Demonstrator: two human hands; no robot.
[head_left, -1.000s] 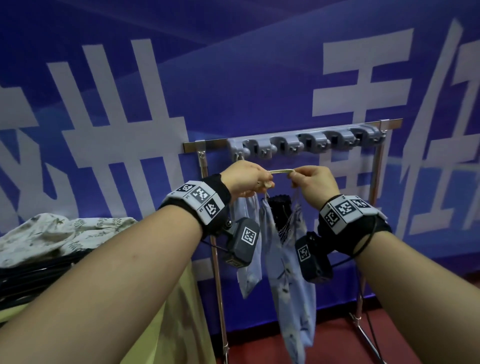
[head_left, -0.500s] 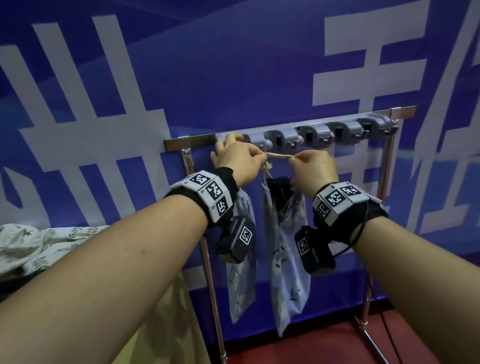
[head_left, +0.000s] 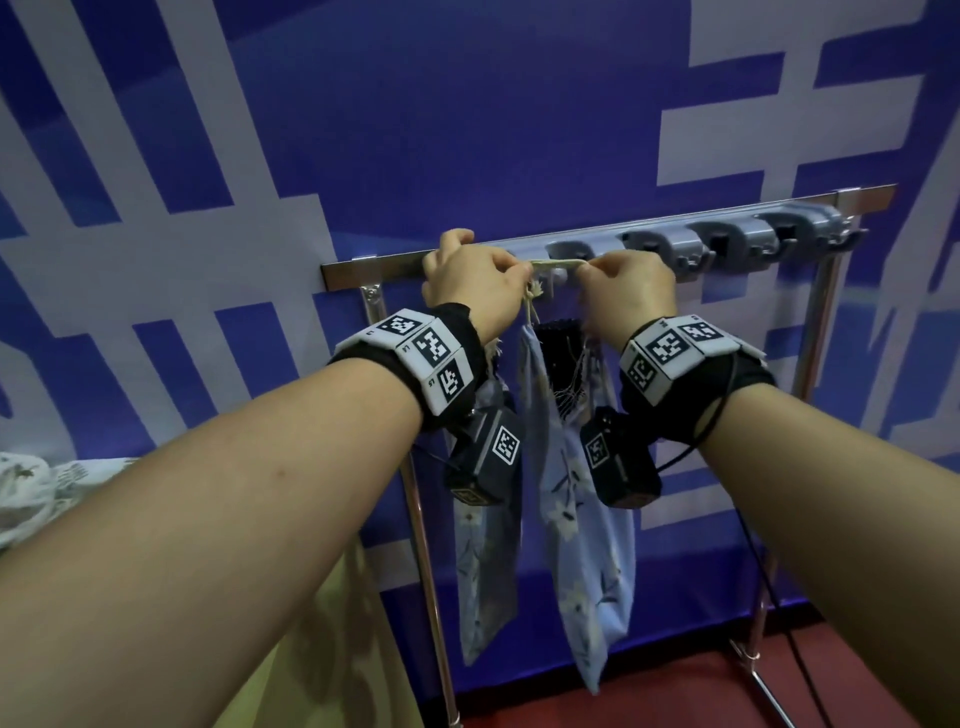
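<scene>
Close before the rail (head_left: 363, 266), your fingers were curled tight on the cord (head_left: 563, 265): your left hand (head_left: 470, 283) pinched one end and your right hand (head_left: 631, 291) the other, with the cord stretched flat between them. I judged it light, soft and a little slippery, best held near the knot. Below it the cloth bag (head_left: 587, 545) hung limp. Both your wrists were raised, your forearms reaching forward and up.

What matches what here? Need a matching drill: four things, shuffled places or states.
1. cord
2. blue floral fabric
3. grey clips
4. patterned cloth

A. at the far left edge
B. mounted in a row on the rail
C. pinched between left hand and right hand
D. hangs below both hands

Pairs: 1-C, 2-D, 3-B, 4-A
</scene>
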